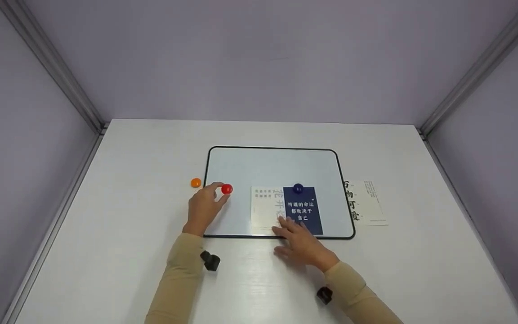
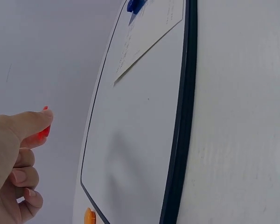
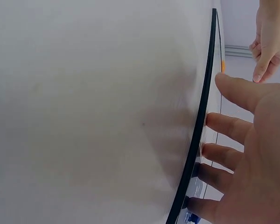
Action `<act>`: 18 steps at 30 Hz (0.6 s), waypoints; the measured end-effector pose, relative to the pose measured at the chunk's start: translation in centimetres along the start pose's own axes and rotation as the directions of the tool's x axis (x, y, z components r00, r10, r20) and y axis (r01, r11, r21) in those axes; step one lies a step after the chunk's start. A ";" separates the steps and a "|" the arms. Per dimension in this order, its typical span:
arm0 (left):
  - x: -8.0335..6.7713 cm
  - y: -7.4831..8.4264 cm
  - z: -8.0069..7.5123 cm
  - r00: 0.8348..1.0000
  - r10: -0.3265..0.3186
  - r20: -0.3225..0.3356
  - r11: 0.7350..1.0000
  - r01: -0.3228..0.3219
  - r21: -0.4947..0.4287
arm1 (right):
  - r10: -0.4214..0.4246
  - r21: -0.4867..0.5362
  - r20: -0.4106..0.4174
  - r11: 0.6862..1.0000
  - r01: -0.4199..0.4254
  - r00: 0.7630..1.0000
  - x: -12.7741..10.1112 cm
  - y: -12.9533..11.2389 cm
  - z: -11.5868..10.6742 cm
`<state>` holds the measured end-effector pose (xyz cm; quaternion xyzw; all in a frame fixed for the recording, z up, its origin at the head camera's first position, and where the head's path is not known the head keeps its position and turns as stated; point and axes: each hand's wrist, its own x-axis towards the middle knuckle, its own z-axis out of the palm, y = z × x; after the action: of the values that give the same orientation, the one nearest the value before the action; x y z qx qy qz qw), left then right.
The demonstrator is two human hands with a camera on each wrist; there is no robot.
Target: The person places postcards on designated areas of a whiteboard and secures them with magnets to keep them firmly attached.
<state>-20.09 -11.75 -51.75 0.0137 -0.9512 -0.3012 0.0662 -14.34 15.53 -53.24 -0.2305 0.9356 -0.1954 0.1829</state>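
Observation:
My left hand (image 1: 203, 209) pinches a round red magnet (image 1: 227, 189) between thumb and index finger, raised over the left part of a black-framed whiteboard (image 1: 241, 166). In the left wrist view, the red magnet (image 2: 45, 131) shows between the fingertips. A cream card (image 1: 263, 211) and a dark blue card (image 1: 315, 213) with white writing lie side by side on the board, and a dark blue magnet (image 1: 298, 188) sits at the blue card's top. With fingers spread, my right hand (image 1: 304, 245) rests at the cards' lower edge, over the board's front frame.
An orange magnet (image 1: 195, 182) lies on the white table (image 1: 119, 202) just left of the board. Another card (image 1: 369, 202) with black characters lies at the board's right edge, partly hidden by it. Pale walls (image 1: 259, 67) enclose the table's back and sides.

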 end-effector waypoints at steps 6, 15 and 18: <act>-0.2 0.4 0.8 0.998 0.064 -0.016 0.998 -0.064 0.020 | -0.040 -0.048 0.007 0.998 0.040 0.999 -0.2 0.0 -0.2; -0.1 1.7 1.2 0.997 0.077 0.024 0.997 -0.077 0.026 | -0.012 -0.043 0.049 0.999 0.015 0.999 -0.2 0.1 -0.3; 0.0 2.1 1.4 0.995 0.095 0.032 0.995 -0.096 0.026 | -0.005 -0.043 0.056 0.999 0.008 0.998 -0.2 0.1 -0.3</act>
<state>-20.21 -9.29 -51.66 -0.0353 -0.9557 -0.2849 0.0657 -14.30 15.80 -52.91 -0.2427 0.9334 -0.1693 0.2031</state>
